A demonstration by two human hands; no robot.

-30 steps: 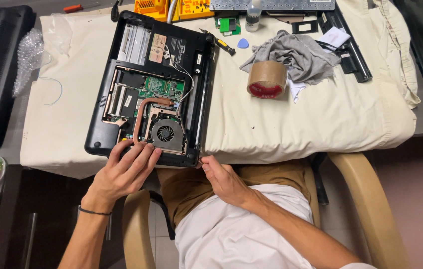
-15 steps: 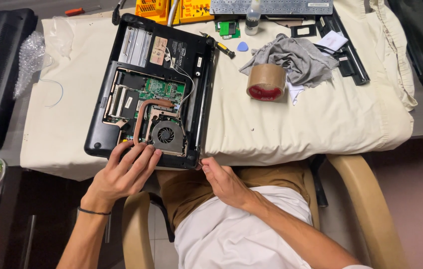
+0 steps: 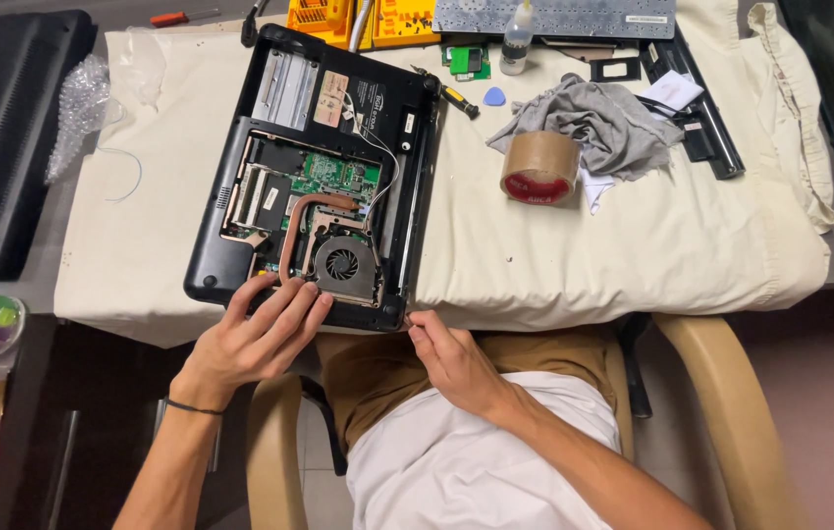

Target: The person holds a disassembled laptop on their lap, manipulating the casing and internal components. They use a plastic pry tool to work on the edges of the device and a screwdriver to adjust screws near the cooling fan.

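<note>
An opened black laptop base lies on a cream cloth, its green circuit board, copper heat pipe and cooling fan exposed. My left hand rests on the laptop's near edge, fingers spread over the case just left of the fan. My right hand is at the laptop's near right corner, thumb and fingers pinched together against the edge; whether something small sits between them cannot be told.
On the cloth lie a roll of brown tape, a grey rag, a small screwdriver, a blue pick and a small bottle. Yellow parts boxes and a keyboard sit at the back. Another black laptop lies left.
The view has shifted slightly. Both hands stay at the laptop's near edge, with the left fingers moved a little further onto the case.
</note>
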